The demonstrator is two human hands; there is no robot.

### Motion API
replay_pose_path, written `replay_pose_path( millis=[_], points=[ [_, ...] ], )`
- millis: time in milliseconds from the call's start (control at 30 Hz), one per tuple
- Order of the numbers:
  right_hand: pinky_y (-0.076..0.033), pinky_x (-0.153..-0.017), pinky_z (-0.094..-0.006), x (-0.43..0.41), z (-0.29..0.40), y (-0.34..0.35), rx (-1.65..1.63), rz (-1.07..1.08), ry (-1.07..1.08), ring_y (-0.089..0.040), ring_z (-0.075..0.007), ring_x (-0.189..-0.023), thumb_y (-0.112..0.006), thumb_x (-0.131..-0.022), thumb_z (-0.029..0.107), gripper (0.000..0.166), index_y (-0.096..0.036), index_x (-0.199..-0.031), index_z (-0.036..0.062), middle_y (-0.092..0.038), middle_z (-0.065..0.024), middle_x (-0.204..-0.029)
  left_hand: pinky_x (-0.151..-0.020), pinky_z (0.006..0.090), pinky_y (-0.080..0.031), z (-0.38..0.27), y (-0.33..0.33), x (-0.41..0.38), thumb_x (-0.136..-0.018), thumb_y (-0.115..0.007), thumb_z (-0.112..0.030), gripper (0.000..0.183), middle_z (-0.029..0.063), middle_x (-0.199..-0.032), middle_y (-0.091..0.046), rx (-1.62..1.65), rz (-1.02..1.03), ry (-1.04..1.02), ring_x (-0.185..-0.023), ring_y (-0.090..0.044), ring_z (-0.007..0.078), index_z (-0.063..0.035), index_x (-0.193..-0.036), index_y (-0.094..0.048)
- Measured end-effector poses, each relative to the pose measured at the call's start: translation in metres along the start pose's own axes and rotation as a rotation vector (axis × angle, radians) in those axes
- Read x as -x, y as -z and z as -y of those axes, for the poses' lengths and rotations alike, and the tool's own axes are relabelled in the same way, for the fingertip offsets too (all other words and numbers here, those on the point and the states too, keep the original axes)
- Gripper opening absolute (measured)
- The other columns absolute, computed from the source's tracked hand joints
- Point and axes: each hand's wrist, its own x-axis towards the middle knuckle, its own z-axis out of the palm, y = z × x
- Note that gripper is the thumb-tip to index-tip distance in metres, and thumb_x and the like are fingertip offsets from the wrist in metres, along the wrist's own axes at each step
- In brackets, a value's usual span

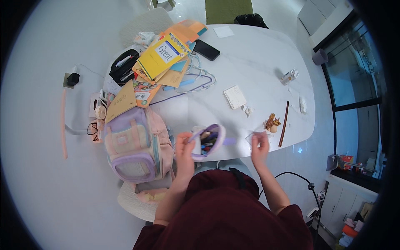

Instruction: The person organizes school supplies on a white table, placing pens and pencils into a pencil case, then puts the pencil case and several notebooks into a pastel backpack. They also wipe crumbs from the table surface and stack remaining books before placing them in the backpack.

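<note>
My left hand [185, 153] grips the edge of a purple and white pencil case [220, 137], tilted with its mouth open and several pens and markers inside. My right hand [260, 148] pinches a small, thin, clear item [250, 138], too blurred to name, over the table's near edge. Just right of that hand, an egg [273, 129] lies against brown peelings or food scraps [272, 120]. Between the hands, a flat purple thing [229, 141] rests on the table. A small spiral notepad [234, 97] lies beyond, beside a crumpled tissue [247, 110].
A pastel backpack [134, 143] stands at the left, below books [162, 57], a black pencil case [124, 67] and a smartphone [207, 50]. Brown chopsticks [283, 124] and a small carton [289, 77] are on the white table [259, 62] at the right.
</note>
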Motion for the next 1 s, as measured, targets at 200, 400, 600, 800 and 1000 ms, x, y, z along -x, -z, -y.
replay_pose_path(
  millis=[200,400,600,800,1000],
  points=[
    [-0.045,-0.083,-0.0297,-0.024,0.086,-0.002,-0.475,0.2,0.053,-0.055,-0.0164,-0.097,-0.04,-0.089,-0.001,0.018,-0.04,-0.107,0.0024,-0.054,-0.0123,-0.111,-0.078,0.0204,-0.04,0.082,-0.018,-0.032,-0.092,-0.045,-0.001,0.017,0.0068,-0.099,-0.057,-0.19,0.194,-0.1,-0.09,-0.052,0.0081,-0.0028,-0.108,-0.043],
    [-0.051,-0.07,-0.0295,-0.047,0.114,0.008,0.167,0.964,-0.392,-0.063,-0.0153,-0.081,-0.053,-0.088,0.009,0.019,-0.046,-0.105,0.0026,-0.063,-0.0101,-0.08,-0.079,0.0214,-0.041,0.071,-0.025,-0.038,-0.092,-0.045,-0.001,0.016,0.0067,-0.1,-0.057,-0.195,0.243,-0.08,-0.091,-0.052,0.0079,-0.0017,-0.108,-0.042],
    [-0.049,-0.063,-0.0376,-0.059,0.104,-0.003,0.525,1.009,0.087,-0.063,-0.0299,-0.069,-0.065,-0.079,0.016,0.029,-0.054,-0.101,0.0011,-0.064,-0.0165,-0.08,-0.079,0.0216,-0.041,0.075,-0.025,-0.034,-0.092,-0.045,-0.001,0.017,0.0066,-0.101,-0.056,-0.205,0.279,-0.062,-0.092,-0.052,0.0082,-0.0017,-0.108,-0.041],
    [-0.05,-0.065,-0.0391,-0.094,0.09,-0.069,0.673,1.237,0.16,-0.063,-0.0328,-0.072,-0.067,-0.075,0.012,0.025,-0.06,-0.094,-0.0029,-0.064,-0.0185,-0.085,-0.082,0.0219,-0.039,0.076,-0.024,-0.026,-0.091,-0.044,0.0,0.021,0.0076,-0.107,-0.057,-0.235,0.323,-0.071,-0.095,-0.051,0.0095,-0.0032,-0.112,-0.042],
    [-0.051,-0.066,-0.0331,-0.076,0.082,-0.056,0.062,0.613,0.189,-0.063,-0.0264,-0.068,-0.066,-0.078,0.013,0.028,-0.058,-0.098,-0.0053,-0.062,-0.0173,-0.093,-0.087,0.0239,-0.038,0.066,0.001,-0.032,-0.091,-0.043,-0.002,0.022,0.0082,-0.108,-0.056,-0.152,0.129,-0.04,-0.1,-0.051,0.0111,-0.0025,-0.113,-0.045]
  ],
)
